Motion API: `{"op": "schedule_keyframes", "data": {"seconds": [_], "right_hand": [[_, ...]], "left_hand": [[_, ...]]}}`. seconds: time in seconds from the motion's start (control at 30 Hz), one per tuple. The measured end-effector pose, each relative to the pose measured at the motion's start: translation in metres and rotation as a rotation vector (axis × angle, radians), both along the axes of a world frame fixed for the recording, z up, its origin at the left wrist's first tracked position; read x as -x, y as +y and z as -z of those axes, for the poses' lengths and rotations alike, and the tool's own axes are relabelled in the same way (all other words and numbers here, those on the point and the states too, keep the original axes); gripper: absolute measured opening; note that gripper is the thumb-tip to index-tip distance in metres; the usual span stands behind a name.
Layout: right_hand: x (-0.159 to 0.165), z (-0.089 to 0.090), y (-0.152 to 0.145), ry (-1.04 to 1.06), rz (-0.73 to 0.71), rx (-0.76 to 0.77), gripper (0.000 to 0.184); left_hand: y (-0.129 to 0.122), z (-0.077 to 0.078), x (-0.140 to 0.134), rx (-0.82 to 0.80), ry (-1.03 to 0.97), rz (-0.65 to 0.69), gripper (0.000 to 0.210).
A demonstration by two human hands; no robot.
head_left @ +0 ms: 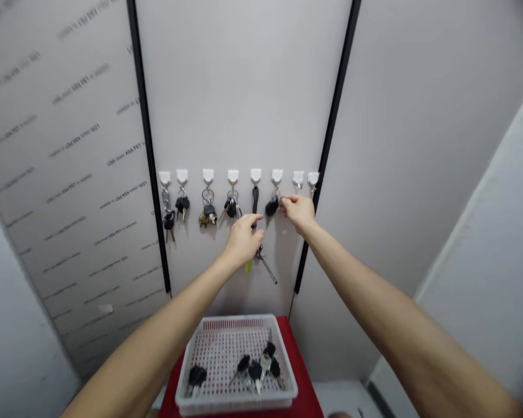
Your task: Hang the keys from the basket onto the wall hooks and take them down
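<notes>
My right hand [298,210] is raised to the wall, thumb and forefinger pinched at the edge of a bunch of keys [272,206] with a black head. That bunch hangs from a white hook [277,175]. Lower and to the left, my left hand [244,237] has its thumb and forefinger apart with nothing visible between them. It partly covers a black strap [255,198] on the neighbouring hook [255,175]. Below that hand dangle a long metal key [268,270] and a yellow-green tag [249,266].
More key bunches hang to the left, including one with brass keys [208,216]. Two hooks at the right show no key bunch. Below, a white perforated basket [237,400] holds several black-headed keys [255,371] on a red surface [303,371]. Black strips [331,133] run down the wall.
</notes>
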State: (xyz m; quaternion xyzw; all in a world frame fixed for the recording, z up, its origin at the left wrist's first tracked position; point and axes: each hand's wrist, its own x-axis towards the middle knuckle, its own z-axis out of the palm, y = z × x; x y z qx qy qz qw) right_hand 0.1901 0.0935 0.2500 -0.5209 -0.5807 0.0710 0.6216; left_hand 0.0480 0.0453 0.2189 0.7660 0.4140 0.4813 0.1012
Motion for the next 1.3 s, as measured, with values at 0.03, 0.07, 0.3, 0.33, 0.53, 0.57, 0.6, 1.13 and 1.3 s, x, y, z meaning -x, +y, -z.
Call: {"op": "schedule_keyframes", "data": {"seconds": [0.03, 0.07, 0.3, 0.33, 0.53, 0.57, 0.6, 1.13, 1.3], "right_hand": [[-0.003, 0.012, -0.007, -0.032, 0.031, -0.025, 0.021], [-0.004, 0.028, -0.016, -0.056, 0.06, -0.031, 0.022], [0.011, 0.176, -0.101, -0.624, -0.315, 0.429, 0.018], [0.015, 0.192, -0.109, -0.743, -0.361, 0.482, 0.017], [0.029, 0.227, -0.118, -1.117, -0.377, 0.584, 0.022], [0.031, 0.227, -0.118, -1.14, -0.377, 0.58, 0.022], [0.034, 0.227, -0.117, -1.152, -0.378, 0.576, 0.022], [0.04, 0.211, -0.109, -0.517, -0.581, 0.555, 0.017], [0.019, 0.141, -0.096, -0.06, -0.55, 0.522, 0.016]], "left_hand": [[-0.004, 0.016, 0.008, 0.027, -0.023, 0.012, 0.03], [-0.009, 0.033, 0.016, 0.063, -0.041, 0.02, 0.029], [-0.04, 0.17, 0.046, 0.501, 0.186, 0.1, 0.026], [-0.044, 0.184, 0.046, 0.547, 0.268, 0.116, 0.027], [-0.053, 0.219, 0.037, 0.575, 0.532, 0.127, 0.024], [-0.052, 0.22, 0.037, 0.588, 0.519, 0.135, 0.022], [-0.05, 0.221, 0.038, 0.612, 0.499, 0.144, 0.021], [-0.041, 0.18, 0.038, 0.51, 0.07, 0.209, 0.013], [-0.038, 0.112, 0.026, 0.287, -0.047, 0.202, 0.013]]}}
